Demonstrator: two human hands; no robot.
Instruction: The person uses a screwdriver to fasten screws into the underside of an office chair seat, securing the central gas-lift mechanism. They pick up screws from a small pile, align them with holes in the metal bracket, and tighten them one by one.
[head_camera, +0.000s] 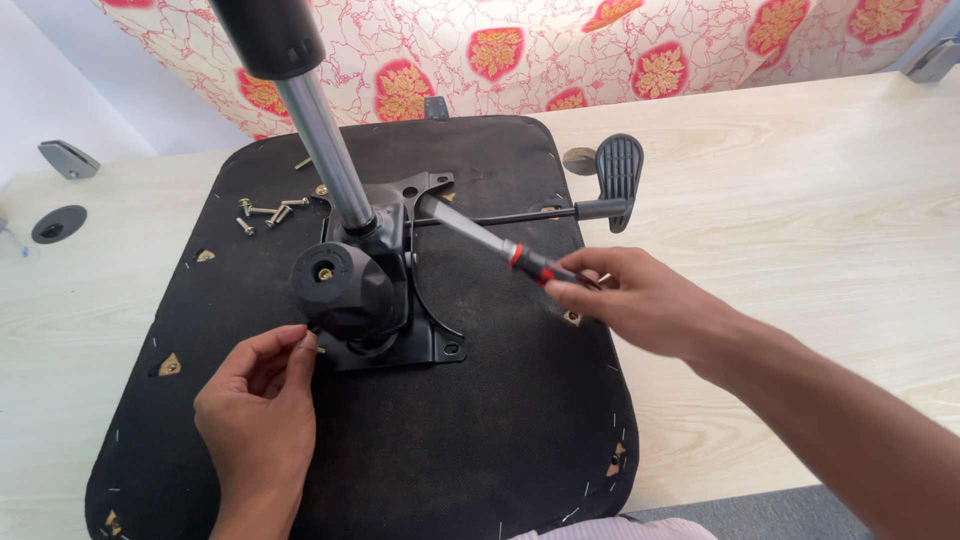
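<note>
Your right hand (650, 300) is clamped on a screwdriver (500, 245), tip at the black mechanism plate (425, 335). Your left hand (262, 390) pinches 1 small screw (318, 349) at the plate's near-left corner. Plate sits mid seat base (400, 450), upturned on the counter (800, 200). Loose screws (265, 212) lie far-left; fastening looks unfinished.

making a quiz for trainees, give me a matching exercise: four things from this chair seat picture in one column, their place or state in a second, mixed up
Things:
1. screwdriver
2. loose screws
3. lever
4. left hand

Places or states:
A. lying on the seat, left of the gas tube
B. sticking out past the seat's right edge, over the table
C. held in the right hand
D. pinching a small screw at the plate's near left corner

Pairs: 1-C, 2-A, 3-B, 4-D
</note>
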